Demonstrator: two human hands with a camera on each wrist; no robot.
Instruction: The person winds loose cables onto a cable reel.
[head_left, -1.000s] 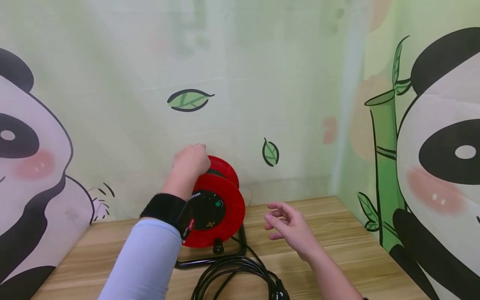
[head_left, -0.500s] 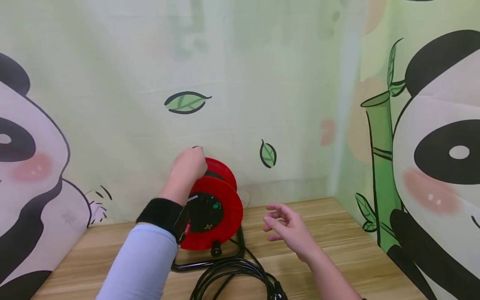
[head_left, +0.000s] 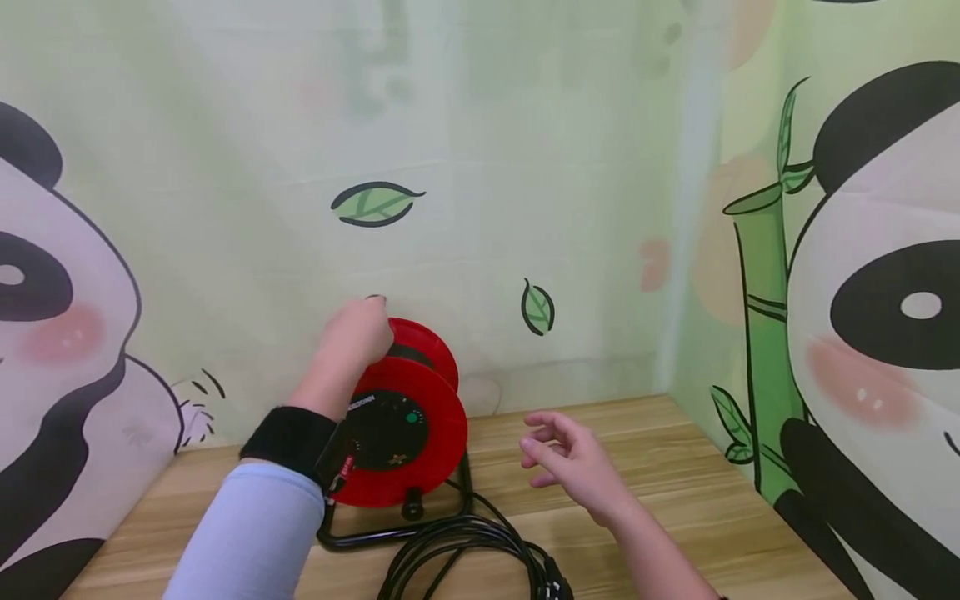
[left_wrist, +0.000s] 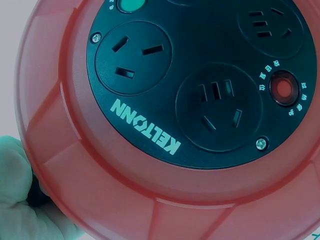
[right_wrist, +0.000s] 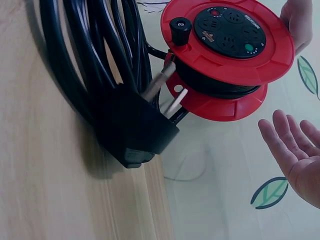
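A red cable reel [head_left: 446, 433] with a black socket panel stands on a black tube frame [head_left: 367, 541] in the head view. My left hand [head_left: 358, 331] grips it at the top; in the left wrist view its fingers curl around a black handle [left_wrist: 37, 194] behind the red rim. Lettering, sockets and a green button show on the panel. To the right of the reel, my right hand [head_left: 573, 467] hovers with loosely bent fingers, holding nothing. In front of the frame lies a coil of black cable [head_left: 472, 525], its plug [right_wrist: 137, 122] showing large in the right wrist view.
The wood-grain table [head_left: 622, 467] meets a pale green cloth backdrop [head_left: 480, 125] close behind the reel. A black crank knob [head_left: 412, 505] sticks out from the reel's front, low down. Cable runs from the reel to the coil.
The reel and its frame have shifted to the left along with my left hand. The right hand and the cable coil have stayed nearly in place.
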